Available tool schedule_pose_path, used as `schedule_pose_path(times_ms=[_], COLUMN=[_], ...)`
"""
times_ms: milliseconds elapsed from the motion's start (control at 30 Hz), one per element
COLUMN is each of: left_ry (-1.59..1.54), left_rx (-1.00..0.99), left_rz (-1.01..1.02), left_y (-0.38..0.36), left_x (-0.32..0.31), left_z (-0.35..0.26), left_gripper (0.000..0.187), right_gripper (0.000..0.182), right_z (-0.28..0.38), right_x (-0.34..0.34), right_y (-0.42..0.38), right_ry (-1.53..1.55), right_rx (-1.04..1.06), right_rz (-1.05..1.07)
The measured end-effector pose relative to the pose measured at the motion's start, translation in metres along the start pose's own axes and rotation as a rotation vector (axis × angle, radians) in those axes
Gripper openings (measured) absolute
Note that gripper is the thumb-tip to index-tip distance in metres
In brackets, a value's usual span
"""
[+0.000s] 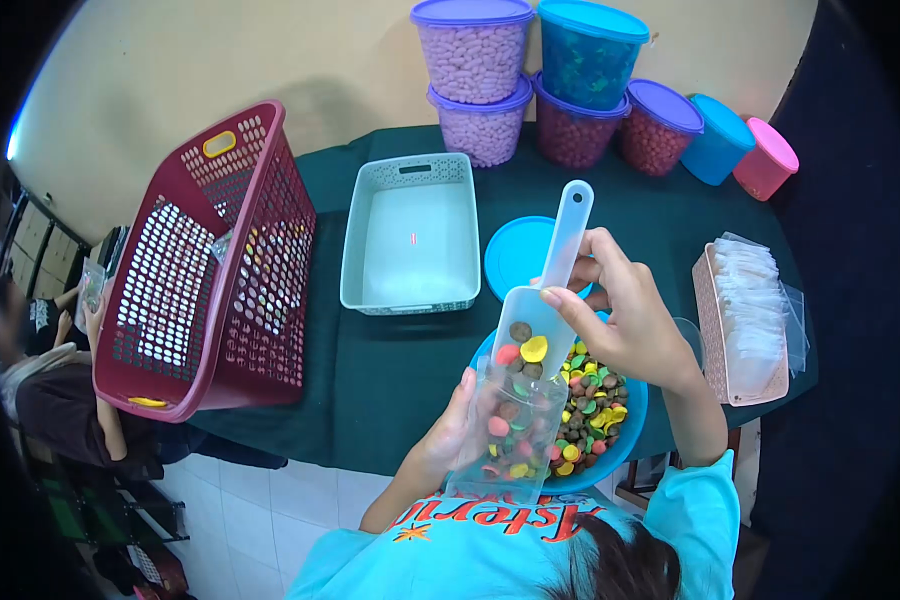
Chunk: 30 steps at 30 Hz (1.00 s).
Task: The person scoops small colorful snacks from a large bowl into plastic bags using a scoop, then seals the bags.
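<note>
My right hand (620, 310) is closed around a whitish plastic scoop (568, 240), whose handle points up and away. Colored pieces in brown, yellow and pink lie in the scoop's lower end, which meets the mouth of a clear plastic bag (495, 482). That bag is gripped by my left hand (452, 428), fingers partly hidden behind it, and several candy-like pieces show inside. Below both hands sits a blue bowl (638, 425) with a mix of brown, yellow, green and pink pieces (595, 425). A round blue lid (515, 250) lies just beyond the bowl.
Left of center stands a pale green basket (410, 240), beside a tall maroon laundry basket (195, 370). Clear bags (750, 310) fill a pink basket (712, 330) at right. Lidded tubs (485, 130) line the wall. Another person (70, 400) is at far left.
</note>
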<state>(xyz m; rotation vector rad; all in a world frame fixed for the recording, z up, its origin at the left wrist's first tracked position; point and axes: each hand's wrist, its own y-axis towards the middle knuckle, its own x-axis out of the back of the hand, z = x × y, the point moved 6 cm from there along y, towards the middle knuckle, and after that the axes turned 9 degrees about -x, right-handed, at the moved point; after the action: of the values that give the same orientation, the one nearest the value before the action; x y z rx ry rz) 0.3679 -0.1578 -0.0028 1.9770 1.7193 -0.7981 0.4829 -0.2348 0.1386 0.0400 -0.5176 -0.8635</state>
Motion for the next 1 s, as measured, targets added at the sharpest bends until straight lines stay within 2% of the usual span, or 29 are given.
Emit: schedule_pose_path(times_ms=[267, 533, 733, 833, 900, 1000], left_ry=[0.006, 0.025, 0.062, 0.011, -0.011, -0.054], left_rx=[0.011, 0.045, -0.007, -0.035, -0.068, -0.075], left_rz=[0.069, 0.04, 0.007, -0.054, 0.044, 0.042], left_y=[0.003, -0.005, -0.012, -0.016, -0.017, -0.018], left_x=[0.002, -0.005, -0.004, 0.001, 0.001, -0.004], left_z=[0.002, -0.005, -0.006, -0.004, -0.002, -0.005], left_gripper=[0.087, 0.088, 0.087, 0.086, 0.086, 0.081], right_gripper=[0.026, 0.027, 0.027, 0.027, 0.027, 0.027], right_z=[-0.014, 0.018, 0.033, 0.037, 0.036, 0.026], right_x=[0.015, 0.011, 0.011, 0.006, -0.004, -0.019], right_y=[0.009, 0.002, -0.002, -0.002, -0.002, -0.002], right_ry=[0.124, 0.028, -0.017, -0.01, -0.108, -0.14], right_rx=[-0.129, -0.013, 0.084, 0.087, 0.111, 0.067], right_rz=[0.054, 0.006, 0.007, 0.032, 0.102, 0.232])
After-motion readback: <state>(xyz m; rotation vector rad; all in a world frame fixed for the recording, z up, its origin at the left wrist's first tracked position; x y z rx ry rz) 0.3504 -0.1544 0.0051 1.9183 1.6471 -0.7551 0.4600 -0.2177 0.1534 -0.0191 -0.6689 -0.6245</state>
